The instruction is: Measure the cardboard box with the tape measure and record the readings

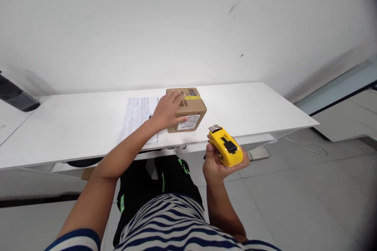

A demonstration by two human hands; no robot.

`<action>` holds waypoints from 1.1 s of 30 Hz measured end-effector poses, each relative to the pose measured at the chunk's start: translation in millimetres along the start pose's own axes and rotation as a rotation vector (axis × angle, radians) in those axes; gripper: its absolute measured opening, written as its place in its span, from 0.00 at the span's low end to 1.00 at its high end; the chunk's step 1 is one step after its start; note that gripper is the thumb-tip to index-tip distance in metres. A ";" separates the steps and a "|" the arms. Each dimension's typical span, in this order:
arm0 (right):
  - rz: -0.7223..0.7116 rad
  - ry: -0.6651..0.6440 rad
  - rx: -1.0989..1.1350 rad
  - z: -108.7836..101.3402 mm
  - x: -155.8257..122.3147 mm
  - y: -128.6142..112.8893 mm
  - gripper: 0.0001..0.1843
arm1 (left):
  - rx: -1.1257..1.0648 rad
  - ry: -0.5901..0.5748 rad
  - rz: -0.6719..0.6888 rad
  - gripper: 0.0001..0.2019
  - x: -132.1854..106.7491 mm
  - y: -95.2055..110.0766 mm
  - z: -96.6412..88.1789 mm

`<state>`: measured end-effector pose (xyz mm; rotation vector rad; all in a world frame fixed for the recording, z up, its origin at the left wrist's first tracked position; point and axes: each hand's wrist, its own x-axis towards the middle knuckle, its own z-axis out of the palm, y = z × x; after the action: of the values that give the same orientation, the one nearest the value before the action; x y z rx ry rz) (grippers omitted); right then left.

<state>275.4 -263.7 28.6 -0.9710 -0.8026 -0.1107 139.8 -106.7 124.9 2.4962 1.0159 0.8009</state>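
Note:
A small brown cardboard box sits on the white table, with yellow tape across its top and a white label on its front. My left hand grips the box's left side, fingers over the top and thumb against the front by the label. Off the table's front edge, my right hand holds a yellow tape measure with a black button. The tape measure's metal end points toward the table, apart from the box. A sheet of handwritten paper lies left of the box, partly under my left forearm.
The white table runs along a white wall. At the far left stands a dark cylindrical object. Below the table's right end, a pale cable lies on the tiled floor. A small dark item, partly hidden, touches the paper by my left wrist.

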 end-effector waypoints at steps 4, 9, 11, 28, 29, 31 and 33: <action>0.231 0.118 0.131 -2.3 18.4 -8.7 0.35 | -0.133 0.142 -0.137 0.39 -34.8 -37.0 -3.0; 0.547 -0.043 0.448 16.5 28.4 -17.5 0.28 | -0.483 0.526 -0.406 0.33 -87.7 -39.4 48.6; 0.596 -0.075 0.487 28.7 24.2 -21.6 0.31 | -0.509 0.457 -0.385 0.29 -96.5 -33.6 75.8; 0.478 -0.343 0.405 38.6 32.5 7.8 0.37 | -0.464 0.336 -0.215 0.17 -107.7 42.5 38.3; 0.428 -0.412 0.398 35.7 33.2 2.6 0.38 | -0.517 0.224 -0.224 0.19 -106.6 48.3 27.6; 0.327 -0.549 0.395 29.4 36.6 -7.8 0.38 | -0.629 -0.004 -0.249 0.24 -103.8 57.1 8.0; 0.228 -0.638 0.408 22.4 43.1 -15.8 0.35 | -0.721 -0.154 -0.254 0.26 -100.0 61.2 -6.3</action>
<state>286.9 -244.5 74.6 -0.6980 -1.2288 0.5676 109.7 -220.2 122.2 1.7474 0.7836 0.7164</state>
